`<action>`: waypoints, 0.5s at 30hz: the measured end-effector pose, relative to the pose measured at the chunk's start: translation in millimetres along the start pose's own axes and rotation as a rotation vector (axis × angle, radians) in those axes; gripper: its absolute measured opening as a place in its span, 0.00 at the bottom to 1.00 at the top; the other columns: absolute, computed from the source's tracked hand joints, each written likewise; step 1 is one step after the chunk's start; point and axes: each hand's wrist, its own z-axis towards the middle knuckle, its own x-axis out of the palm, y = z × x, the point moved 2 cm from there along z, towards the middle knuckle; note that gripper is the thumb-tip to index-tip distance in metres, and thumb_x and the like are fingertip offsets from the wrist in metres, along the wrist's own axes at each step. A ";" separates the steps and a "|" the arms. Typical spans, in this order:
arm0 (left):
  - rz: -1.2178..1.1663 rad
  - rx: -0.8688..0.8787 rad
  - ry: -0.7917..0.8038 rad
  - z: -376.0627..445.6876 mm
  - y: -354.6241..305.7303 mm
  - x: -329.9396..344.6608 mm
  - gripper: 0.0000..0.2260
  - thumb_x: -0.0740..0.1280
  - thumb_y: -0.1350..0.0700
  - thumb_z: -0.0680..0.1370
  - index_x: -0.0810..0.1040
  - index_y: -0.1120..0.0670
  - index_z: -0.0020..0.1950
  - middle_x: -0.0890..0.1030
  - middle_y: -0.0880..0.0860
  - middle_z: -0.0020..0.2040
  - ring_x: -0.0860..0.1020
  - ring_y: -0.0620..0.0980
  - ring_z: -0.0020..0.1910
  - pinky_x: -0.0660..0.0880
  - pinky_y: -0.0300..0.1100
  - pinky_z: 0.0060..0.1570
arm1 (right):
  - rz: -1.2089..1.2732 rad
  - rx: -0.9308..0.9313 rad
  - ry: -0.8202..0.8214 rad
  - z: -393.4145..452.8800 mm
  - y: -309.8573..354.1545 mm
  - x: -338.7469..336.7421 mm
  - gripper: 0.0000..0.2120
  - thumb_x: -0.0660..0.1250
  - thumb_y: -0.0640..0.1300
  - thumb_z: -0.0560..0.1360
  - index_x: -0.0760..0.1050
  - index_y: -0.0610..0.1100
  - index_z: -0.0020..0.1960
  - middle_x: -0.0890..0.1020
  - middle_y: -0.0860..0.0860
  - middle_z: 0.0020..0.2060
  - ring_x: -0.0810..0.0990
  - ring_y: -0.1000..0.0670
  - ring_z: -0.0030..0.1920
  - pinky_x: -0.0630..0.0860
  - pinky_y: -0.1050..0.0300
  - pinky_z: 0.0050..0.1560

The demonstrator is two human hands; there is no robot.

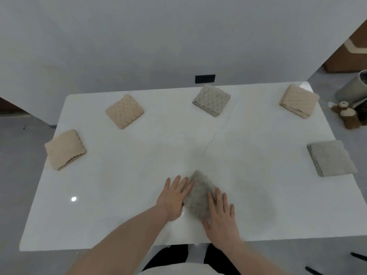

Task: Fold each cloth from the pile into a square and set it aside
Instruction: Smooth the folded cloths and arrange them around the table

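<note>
Both hands, right hand [221,217] and left hand [174,197], lay flat, fingers straight, pressing grey cloth [199,197] to flatten its fold; five folded squares ringed table [119,195].

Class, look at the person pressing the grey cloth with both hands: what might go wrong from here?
1. The grey cloth looks blurred and loosely folded under the left hand and right hand; it may spring open once released.
2. The beige cloth sits at the table edge; a nudge could drop it.
</note>
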 end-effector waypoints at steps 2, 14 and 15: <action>0.020 0.014 -0.017 1.8 2.5 -2.9 0.41 0.61 0.47 0.82 0.34 0.51 0.83 0.47 0.54 0.83 0.47 0.62 0.81 0.47 0.61 0.79 | -0.002 0.022 -0.015 2.3 3.1 3.4 0.43 0.63 0.62 0.77 0.52 0.42 0.83 0.50 0.40 0.82 0.56 0.35 0.80 0.67 0.32 0.71; -0.025 -0.030 -0.041 -20.5 4.3 -3.8 0.41 0.63 0.48 0.79 0.43 0.57 0.83 0.62 0.56 0.74 0.64 0.59 0.66 0.63 0.53 0.65 | -0.090 -0.100 0.162 45.9 0.3 -37.2 0.45 0.62 0.46 0.79 0.33 0.50 0.82 0.28 0.47 0.79 0.33 0.40 0.80 0.46 0.34 0.79; -0.060 -0.034 -0.050 -23.8 6.3 -3.2 0.42 0.64 0.47 0.78 0.43 0.55 0.84 0.64 0.56 0.72 0.65 0.59 0.66 0.64 0.53 0.64 | -0.072 -0.094 0.150 42.5 1.7 -36.2 0.45 0.62 0.44 0.78 0.33 0.51 0.82 0.28 0.47 0.79 0.33 0.40 0.80 0.46 0.34 0.79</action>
